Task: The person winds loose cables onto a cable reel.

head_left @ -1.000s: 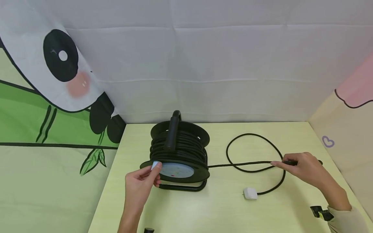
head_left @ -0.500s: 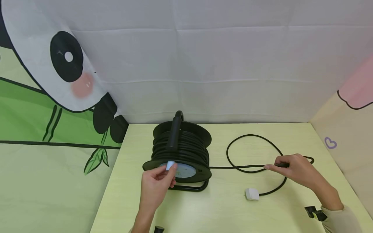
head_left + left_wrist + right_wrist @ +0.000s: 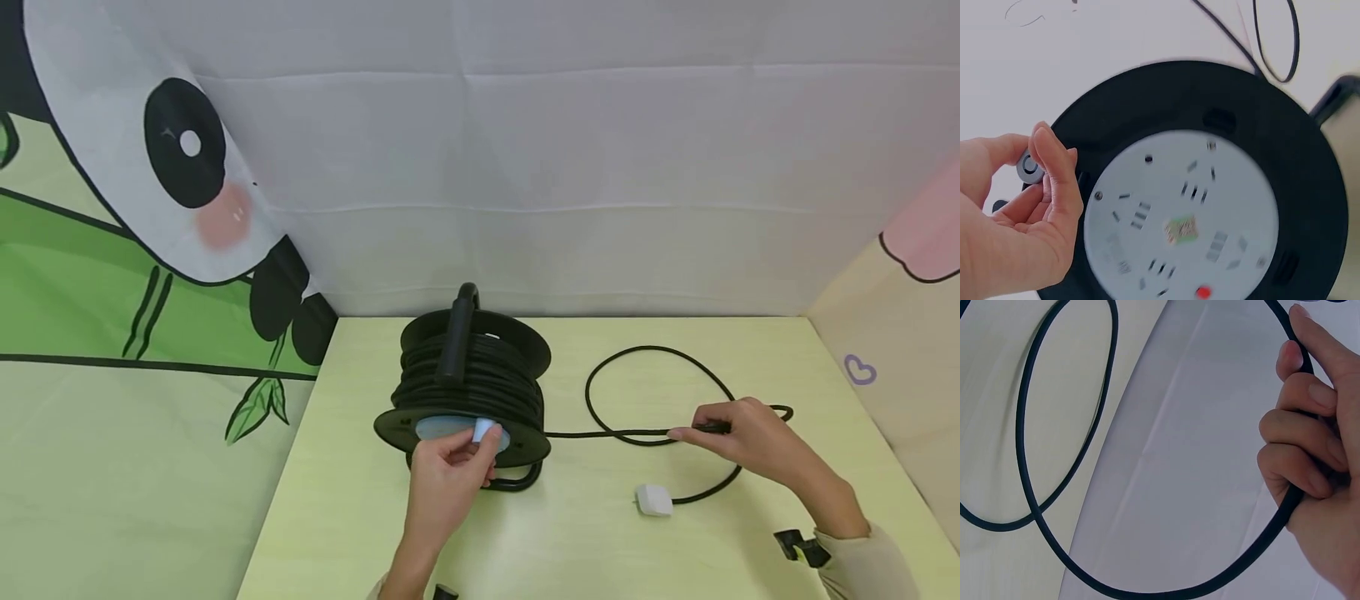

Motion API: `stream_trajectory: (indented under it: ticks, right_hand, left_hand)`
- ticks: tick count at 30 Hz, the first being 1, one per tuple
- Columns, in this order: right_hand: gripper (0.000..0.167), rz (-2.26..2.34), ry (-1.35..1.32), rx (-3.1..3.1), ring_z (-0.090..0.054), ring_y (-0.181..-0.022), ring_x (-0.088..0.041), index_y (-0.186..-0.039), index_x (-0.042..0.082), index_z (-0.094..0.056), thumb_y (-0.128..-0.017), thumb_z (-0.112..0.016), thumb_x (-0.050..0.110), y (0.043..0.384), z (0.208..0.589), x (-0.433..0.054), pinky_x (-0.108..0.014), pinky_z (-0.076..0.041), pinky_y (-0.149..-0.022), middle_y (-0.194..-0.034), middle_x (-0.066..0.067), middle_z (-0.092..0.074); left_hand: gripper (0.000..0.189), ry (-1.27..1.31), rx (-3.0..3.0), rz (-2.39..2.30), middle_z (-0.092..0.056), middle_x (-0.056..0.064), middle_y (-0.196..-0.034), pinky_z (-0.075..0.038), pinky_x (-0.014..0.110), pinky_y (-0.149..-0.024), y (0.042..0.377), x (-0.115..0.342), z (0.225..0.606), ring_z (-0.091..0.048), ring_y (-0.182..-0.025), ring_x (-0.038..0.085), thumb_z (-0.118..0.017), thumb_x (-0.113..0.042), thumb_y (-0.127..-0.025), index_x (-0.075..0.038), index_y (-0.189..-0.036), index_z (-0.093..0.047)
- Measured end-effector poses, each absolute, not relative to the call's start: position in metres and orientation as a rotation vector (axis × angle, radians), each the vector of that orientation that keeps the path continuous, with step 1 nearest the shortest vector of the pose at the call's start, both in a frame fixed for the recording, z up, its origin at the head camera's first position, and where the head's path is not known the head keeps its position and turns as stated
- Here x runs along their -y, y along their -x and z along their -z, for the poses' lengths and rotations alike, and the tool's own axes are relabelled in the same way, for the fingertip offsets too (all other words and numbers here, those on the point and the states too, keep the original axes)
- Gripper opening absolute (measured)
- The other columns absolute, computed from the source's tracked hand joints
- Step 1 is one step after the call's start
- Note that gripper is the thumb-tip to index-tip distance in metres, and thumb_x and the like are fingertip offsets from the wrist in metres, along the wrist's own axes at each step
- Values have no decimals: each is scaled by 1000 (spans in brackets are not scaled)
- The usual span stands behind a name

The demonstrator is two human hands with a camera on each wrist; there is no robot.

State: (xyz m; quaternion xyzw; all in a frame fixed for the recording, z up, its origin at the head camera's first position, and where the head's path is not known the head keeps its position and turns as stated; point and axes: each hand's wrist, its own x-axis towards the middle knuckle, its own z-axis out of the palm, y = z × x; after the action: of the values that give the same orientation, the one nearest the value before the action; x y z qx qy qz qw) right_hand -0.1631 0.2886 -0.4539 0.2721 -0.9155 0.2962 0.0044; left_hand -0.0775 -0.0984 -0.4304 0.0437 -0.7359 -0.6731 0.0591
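A black cable reel (image 3: 471,375) stands on the table, wound with several turns of black cable. My left hand (image 3: 447,487) pinches the small light-blue knob (image 3: 483,429) on its front flange. In the left wrist view the knob (image 3: 1029,167) sits between thumb and fingers, beside the pale socket disc (image 3: 1179,212). On the right, my right hand (image 3: 750,433) grips the cable (image 3: 600,434), which runs taut to the reel. The right wrist view shows the fingers curled round the cable (image 3: 1279,519). The cable's loose end loops on the table to a white plug (image 3: 654,500).
The reel's carrying handle (image 3: 455,342) rises above the drum, and its tubular foot (image 3: 517,483) shows below the front flange. The pale table (image 3: 570,542) meets a white cloth backdrop (image 3: 600,192) behind and printed cloth (image 3: 202,333) at the left.
My left hand has carried the knob rightward across the reel's front as the flange turns. The right hand has come left toward the reel with the cable, and the view has shifted slightly.
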Motion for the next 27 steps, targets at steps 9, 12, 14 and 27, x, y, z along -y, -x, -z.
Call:
stream_trajectory:
  ticks: [9, 12, 14, 27]
  right_hand:
    - [30, -943, -886, 2834, -33, -52, 6, -72, 37, -61, -89, -83, 24, 165, 458, -290, -19, -32, -48, -59, 26, -44]
    - [29, -961, -904, 2831, -33, -52, 6, -73, 38, -62, -89, -82, 24, 166, 459, -289, -19, -34, -48, -59, 26, -46]
    - [30, -966, -917, 2824, -33, -52, 7, -73, 38, -62, -89, -82, 24, 166, 458, -289, -19, -34, -48, -59, 26, -47]
    - [32, -1049, -902, 2834, -32, -53, 5, -71, 36, -60, -91, -81, 21, 165, 449, -292, -18, -32, -47, -60, 26, -41]
  left_hand:
    - [25, -75, 2293, 2104, -67, 10, -62, -55, 22, -53, 81, 68, 455, -66, -54, 17, -79, -23, -93, -3, -79, -78]
    - [26, -66, 2308, 2119, -68, 15, -63, -53, 20, -52, 82, 61, 469, -65, -53, 18, -79, -22, -93, -2, -77, -77]
    - [26, -69, 2317, 2132, -68, 16, -64, -53, 20, -51, 82, 57, 478, -65, -52, 16, -79, -20, -93, -2, -74, -76]
    - [23, -253, 2412, 2057, -68, 7, -58, -50, 18, -47, 80, 60, 533, -67, -50, 20, -78, -15, -92, 0, -75, -78]
